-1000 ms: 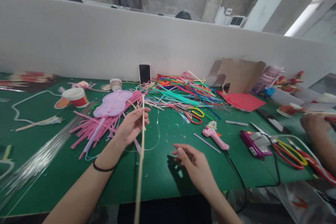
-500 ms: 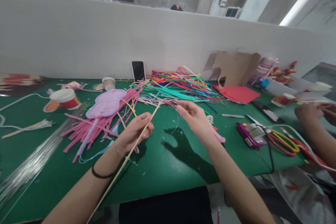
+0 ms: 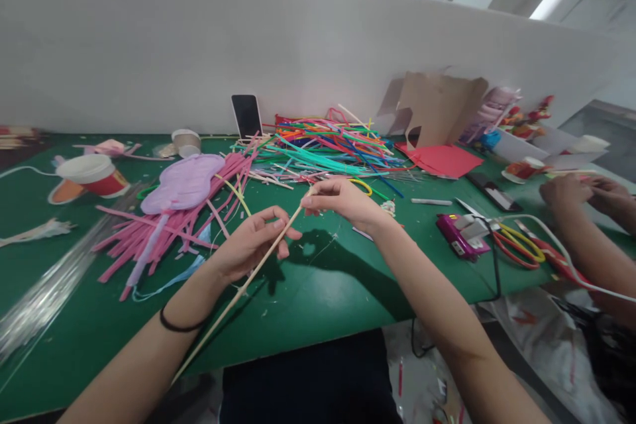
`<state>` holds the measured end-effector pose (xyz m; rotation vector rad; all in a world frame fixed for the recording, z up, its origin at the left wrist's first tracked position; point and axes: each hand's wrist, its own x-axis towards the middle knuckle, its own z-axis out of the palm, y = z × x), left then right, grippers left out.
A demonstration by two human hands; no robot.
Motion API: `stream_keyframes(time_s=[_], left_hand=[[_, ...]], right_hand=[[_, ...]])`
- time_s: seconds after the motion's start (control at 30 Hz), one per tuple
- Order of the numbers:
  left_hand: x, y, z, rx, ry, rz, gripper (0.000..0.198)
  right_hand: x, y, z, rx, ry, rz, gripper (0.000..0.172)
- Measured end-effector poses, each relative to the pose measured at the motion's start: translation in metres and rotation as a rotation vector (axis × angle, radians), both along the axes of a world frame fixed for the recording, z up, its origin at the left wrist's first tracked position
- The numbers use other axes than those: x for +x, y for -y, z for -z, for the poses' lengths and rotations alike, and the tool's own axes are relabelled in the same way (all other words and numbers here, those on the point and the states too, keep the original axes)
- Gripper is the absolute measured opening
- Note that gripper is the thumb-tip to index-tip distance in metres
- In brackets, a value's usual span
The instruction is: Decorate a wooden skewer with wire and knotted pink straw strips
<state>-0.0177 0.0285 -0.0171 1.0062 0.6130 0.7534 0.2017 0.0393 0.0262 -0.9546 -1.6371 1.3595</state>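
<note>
A long thin wooden stick (image 3: 238, 294) slants from the lower left up to the middle of the view. Partway along it, the fingers of my left hand (image 3: 253, 238) are closed round it, with the thumb on top. My right hand (image 3: 342, 202) pinches the stick's upper tip between thumb and fingertips. Its fingers partly cover that tip, and whatever small piece may be there is hidden. Left of my left hand, a lilac pipe-cleaner fan shape (image 3: 183, 182) rests on a heap of pink pipe cleaners (image 3: 119, 235).
A pile of coloured pipe cleaners (image 3: 328, 149) lies behind my hands, beside a phone (image 3: 247, 116). Paper cups (image 3: 94, 175) stand left. Red paper (image 3: 442, 160), a purple charger block (image 3: 457, 236) and scissors (image 3: 517, 245) lie right, near another person's hands (image 3: 566, 195).
My right hand has moved left and closed on the stick's tip, where earlier it was held just to the right. The view has tilted down slightly. My left hand still holds the stick.
</note>
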Motion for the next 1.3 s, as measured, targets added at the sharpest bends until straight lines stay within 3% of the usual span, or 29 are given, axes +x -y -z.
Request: stream_keyframes(time_s=[0.2,0.33,0.47,0.57,0.63,0.73,0.8,0.87,0.93,1.03,1.17,1.3], left_hand=[[0.001,-0.002,0.005,0.234,-0.083,-0.044,0.034],[0.006,-0.001,0.01,0.355,-0.137,-0.306,0.054],[0.009,-0.003,0.019,0.426,-0.181,-0.522,0.033],[0.009,-0.006,0.022,0.462,-0.184,-0.574,0.023],[0.009,-0.009,0.023,0.438,-0.15,-0.574,0.023],[0.009,-0.012,0.021,0.396,-0.103,-0.578,0.023],[0.009,-0.013,0.021,0.381,-0.082,-0.583,0.024],[0.008,-0.015,0.021,0.369,-0.065,-0.584,0.024],[0.008,-0.016,0.022,0.36,-0.057,-0.586,0.025],[0.007,-0.018,0.022,0.331,-0.036,-0.606,0.026],[0.005,-0.021,0.021,0.271,0.024,-0.605,0.027],[0.003,-0.02,0.016,0.302,0.049,-0.591,0.025]], right_hand=[[0.009,-0.008,0.014,-0.14,-0.251,0.23,0.022],[-0.01,-0.001,0.032,-0.284,-0.385,0.294,0.028],[-0.035,0.01,0.055,-0.386,-0.358,0.275,0.035],[-0.032,0.017,0.059,-0.386,-0.175,0.237,0.045],[-0.013,0.023,0.055,-0.26,-0.015,0.307,0.05],[0.034,0.039,0.043,0.112,0.27,0.644,0.046],[0.067,0.052,0.039,0.327,0.621,0.915,0.04],[0.093,0.065,0.039,0.422,1.029,1.046,0.035],[0.109,0.075,0.044,0.34,1.287,0.953,0.04],[0.115,0.081,0.053,0.175,1.455,0.78,0.041],[0.11,0.076,0.062,0.066,1.458,0.746,0.029],[0.115,0.079,0.063,0.081,1.299,0.756,0.024]])
